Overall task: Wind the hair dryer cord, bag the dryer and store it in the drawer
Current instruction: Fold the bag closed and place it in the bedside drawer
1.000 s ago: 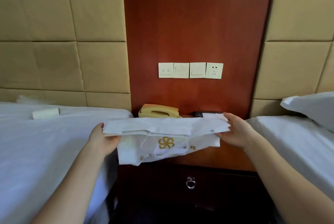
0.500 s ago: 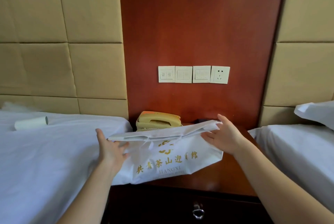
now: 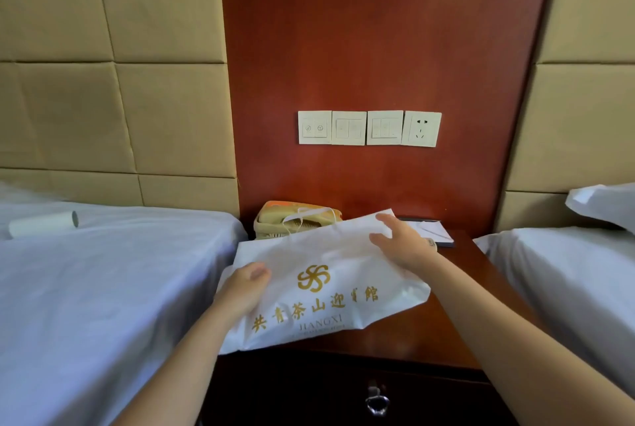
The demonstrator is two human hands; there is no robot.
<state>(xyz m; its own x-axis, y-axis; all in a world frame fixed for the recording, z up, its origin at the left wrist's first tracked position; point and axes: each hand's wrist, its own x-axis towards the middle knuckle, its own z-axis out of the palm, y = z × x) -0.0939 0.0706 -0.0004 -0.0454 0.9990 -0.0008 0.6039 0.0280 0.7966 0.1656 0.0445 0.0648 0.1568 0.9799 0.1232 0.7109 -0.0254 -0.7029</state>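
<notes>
A white bag (image 3: 330, 264) with a gold logo and gold lettering lies flat on the dark wooden nightstand (image 3: 457, 333), its drawstring handles draped toward the phone. My left hand (image 3: 244, 288) rests on the bag's left part with fingers loosely bent. My right hand (image 3: 402, 244) presses on the bag's upper right with fingers spread. No hair dryer or cord shows; I cannot tell what the bag holds. Below the nightstand top, the drawer front (image 3: 309, 391) is closed, with a metal ring pull (image 3: 377, 401).
A yellow telephone (image 3: 275, 221) sits behind the bag against the red wood panel. A notepad (image 3: 434, 232) lies at the back right. Switches and a socket (image 3: 369, 128) are on the wall. White beds flank both sides; a paper roll (image 3: 43, 223) lies on the left one.
The bag was held up with its mouth between both hands; it has now been laid flat on the nightstand, logo up. Both hands have shifted onto its top surface.
</notes>
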